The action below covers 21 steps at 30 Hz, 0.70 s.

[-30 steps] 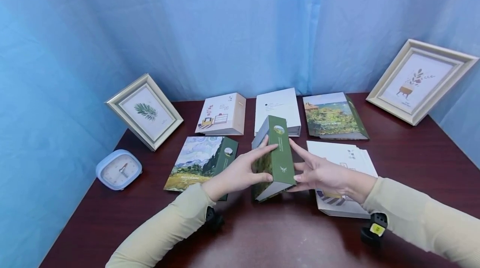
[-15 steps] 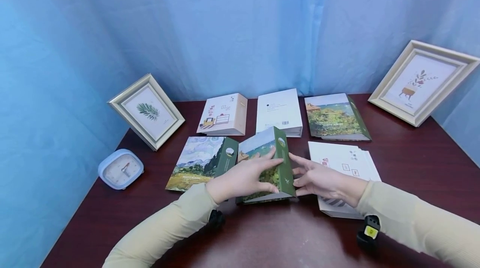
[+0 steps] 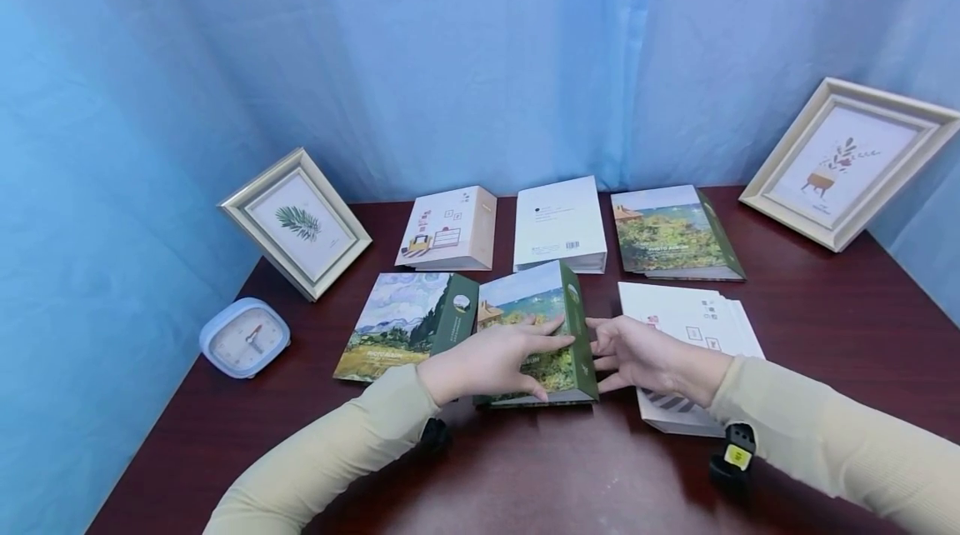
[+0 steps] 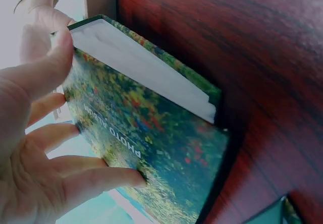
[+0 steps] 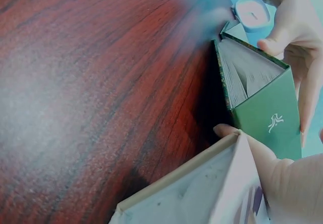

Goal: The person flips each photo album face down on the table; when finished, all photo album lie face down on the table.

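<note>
Green-spined and painted with a landscape, the photo album (image 3: 534,343) you are handling now lies almost flat on the dark wooden table (image 3: 817,327), cover up, in the middle of the front row. It sits just right of the swirly-sky album (image 3: 401,322), touching or nearly touching it, with the white album (image 3: 686,318) on its other side. Your left hand (image 3: 491,360) lies spread across the cover, fingers nearly straight and the thumb hooked over the near edge, as the left wrist view confirms. Your right hand (image 3: 637,352) stands against the spine with straight fingers, touching rather than gripping.

As I judge it, the laying-down is nearly finished: the album looks down and in line with its neighbours, and what remains is to let go, perhaps after a small nudge to square it. Three more albums (one cream, one white, one landscape) already lie in the row behind it.

Your left hand hides much of the cover, so only "PHOTO ALBUM" can be read, in the left wrist view. Whether the far edge rests fully on the wood I cannot tell, and the right wrist view is too close and blurred to settle it
</note>
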Available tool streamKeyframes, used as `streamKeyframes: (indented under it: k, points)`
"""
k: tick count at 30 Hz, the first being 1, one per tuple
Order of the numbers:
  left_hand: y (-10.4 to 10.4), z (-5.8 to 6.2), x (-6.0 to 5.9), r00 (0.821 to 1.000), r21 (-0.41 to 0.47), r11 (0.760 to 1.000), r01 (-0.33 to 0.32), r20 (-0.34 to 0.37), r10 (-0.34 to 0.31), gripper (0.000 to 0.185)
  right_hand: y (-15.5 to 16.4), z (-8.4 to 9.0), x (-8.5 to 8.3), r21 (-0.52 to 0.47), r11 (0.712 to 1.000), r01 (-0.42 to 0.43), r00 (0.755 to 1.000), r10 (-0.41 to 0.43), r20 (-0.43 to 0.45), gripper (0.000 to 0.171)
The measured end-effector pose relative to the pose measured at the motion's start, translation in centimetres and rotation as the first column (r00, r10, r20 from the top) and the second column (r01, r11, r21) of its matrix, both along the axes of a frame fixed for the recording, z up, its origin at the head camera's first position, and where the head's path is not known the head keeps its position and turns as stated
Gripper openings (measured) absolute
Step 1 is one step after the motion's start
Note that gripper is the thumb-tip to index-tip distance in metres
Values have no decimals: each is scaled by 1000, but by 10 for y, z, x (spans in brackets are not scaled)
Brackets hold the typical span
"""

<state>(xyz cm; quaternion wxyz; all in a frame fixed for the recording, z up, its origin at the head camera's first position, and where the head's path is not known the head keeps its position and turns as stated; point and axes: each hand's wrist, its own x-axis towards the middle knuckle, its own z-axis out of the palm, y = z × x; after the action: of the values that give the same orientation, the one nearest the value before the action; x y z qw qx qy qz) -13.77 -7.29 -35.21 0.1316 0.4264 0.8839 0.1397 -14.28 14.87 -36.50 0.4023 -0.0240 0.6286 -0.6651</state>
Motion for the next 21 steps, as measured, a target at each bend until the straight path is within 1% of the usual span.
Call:
streamKeyframes:
  k: [3,4,5,8,9,10,14,15,18,21]
  points:
    - [-2,-2,0,1000,-5,1000,24,0,-24,68,-2,-1,-1,17,1000,7,1000,-7,-1,84]
    - [-2,-2,0,999,-7,999,33,0,-33,66,-2,-1,-1,26,1000,11,1000,-11,-5,78]
    - [-3,-2,0,999,-9,999,40,0,-40,65,-3,-1,-1,38,999,22,1000,-22,-9,68]
    - [-4,-2,1,999,-24,999,47,-12,-47,62,-5,-3,-1,75,996,40,999,-37,-38,30]
    - [-4,-2,1,999,-27,999,43,-15,-44,62,-6,-3,-1,86,995,46,998,-43,-43,23]
    - [-5,-3,1,999,-30,999,39,-21,-39,62,-6,-3,0,100,994,48,998,-44,-48,19]
    - [-6,-4,2,999,-48,999,13,-43,-15,65,-6,0,3,143,990,13,999,-5,-53,53]
    - [-7,-4,2,999,-53,999,7,-45,-9,66,-6,2,4,149,989,-2,999,9,-51,59]
    - [-8,-5,3,999,-67,998,-7,-52,3,67,-5,6,5,156,987,-35,998,43,-51,65]
    - [-8,-5,3,998,-76,997,-10,-66,5,66,-5,10,6,155,986,-55,996,64,-57,66]
